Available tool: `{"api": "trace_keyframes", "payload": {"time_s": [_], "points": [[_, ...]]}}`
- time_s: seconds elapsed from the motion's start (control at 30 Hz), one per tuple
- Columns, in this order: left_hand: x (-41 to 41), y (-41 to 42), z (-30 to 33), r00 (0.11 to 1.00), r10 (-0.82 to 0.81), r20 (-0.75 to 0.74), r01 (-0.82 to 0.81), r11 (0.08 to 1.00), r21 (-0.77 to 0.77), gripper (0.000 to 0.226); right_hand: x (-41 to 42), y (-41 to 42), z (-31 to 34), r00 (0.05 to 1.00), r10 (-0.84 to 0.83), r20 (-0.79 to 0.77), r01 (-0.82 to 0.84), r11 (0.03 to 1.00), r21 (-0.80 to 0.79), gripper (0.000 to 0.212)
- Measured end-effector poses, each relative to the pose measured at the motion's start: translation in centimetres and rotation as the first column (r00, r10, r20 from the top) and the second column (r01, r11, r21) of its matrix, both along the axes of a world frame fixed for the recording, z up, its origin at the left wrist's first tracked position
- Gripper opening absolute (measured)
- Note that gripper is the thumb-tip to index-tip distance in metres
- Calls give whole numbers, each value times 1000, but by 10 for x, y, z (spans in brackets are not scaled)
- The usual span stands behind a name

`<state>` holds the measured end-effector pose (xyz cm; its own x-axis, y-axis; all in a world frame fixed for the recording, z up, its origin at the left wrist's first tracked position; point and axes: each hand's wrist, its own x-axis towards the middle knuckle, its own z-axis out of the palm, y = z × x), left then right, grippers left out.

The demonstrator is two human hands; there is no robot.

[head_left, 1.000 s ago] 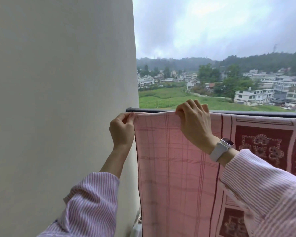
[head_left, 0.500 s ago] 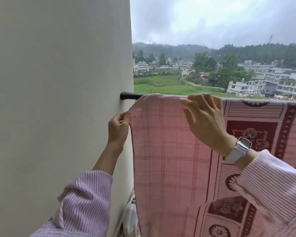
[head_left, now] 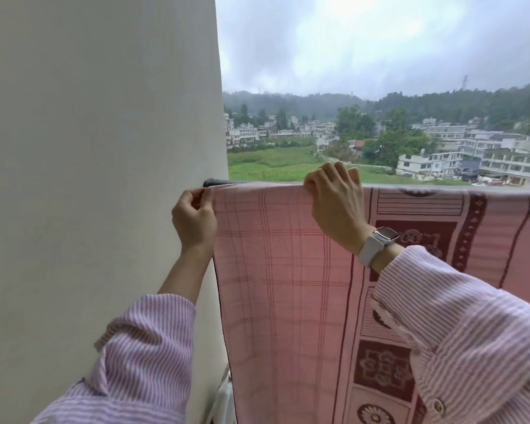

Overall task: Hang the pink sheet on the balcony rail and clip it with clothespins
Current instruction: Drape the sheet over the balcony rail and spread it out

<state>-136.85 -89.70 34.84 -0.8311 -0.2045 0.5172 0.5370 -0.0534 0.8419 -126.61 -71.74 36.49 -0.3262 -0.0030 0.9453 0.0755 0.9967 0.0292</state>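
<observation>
Head view, the only view. The pink sheet [head_left: 288, 270] is draped over the balcony rail [head_left: 224, 182], its top fold lying along the bar and its near face hanging straight down toward you. Only a short dark stub of the rail shows, between the white wall [head_left: 98, 179] and the sheet's left corner; farther right the bar lies under the cloth.

Your left hand [head_left: 193, 218] pinches the sheet's upper left corner between thumb and curled fingers, just beside the wall and just below the rail stub. Your right hand [head_left: 334, 200] is hooked over the top fold, its fingers curled across the rail and closed on the cloth, with a white watch [head_left: 377, 243] at the wrist. The hands sit near each other along the same edge.

Progress, as a judgement. The hanging step looks largely done: the sheet is over the bar and bears its own weight, and both hands appear to be squaring the left end. The clipping step is not begun. No clothespins appear on the sheet, on the rail or in either hand, and where they are kept cannot be told. How much cloth hangs on the far side is hidden. What remains is to settle the edge, free a hand, fetch the clothespins and clip along the fold.
</observation>
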Motion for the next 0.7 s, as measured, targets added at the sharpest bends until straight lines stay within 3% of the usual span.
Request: {"api": "trace_keyframes", "payload": {"time_s": [0.13, 0.27, 0.33, 0.4, 0.47, 0.6, 0.7], "points": [[3, -8, 8, 995, 94, -42, -91, 994, 64, 15, 12, -16, 0, 990, 132, -53, -125, 984, 126, 8], [6, 4, -13, 983, 178, 38, -165, 959, -232, 31, 34, 5, -25, 993, 112, 46, -118, 979, 165, 13], [19, 20, -20, 962, 214, -171, -266, 882, -389, 37, 55, 28, -31, 998, 50, 25, -53, 985, 162, 23], [37, 44, -20, 884, 112, -454, -353, 798, -489, 37, 79, 55, -34, 1000, -29, -7, 30, 986, 164, 28], [55, 76, -18, 792, -86, -604, -352, 744, -568, 39, 101, 84, -34, 992, -126, -11, 127, 982, 137, 31], [82, 134, -13, 637, -311, -706, -371, 678, -634, 38, 141, 135, -30, 962, -272, 1, 272, 961, 43, 35], [93, 162, -12, 599, -361, -715, -354, 682, -640, 39, 152, 160, -27, 967, -253, 10, 252, 966, 54, 27]]}}
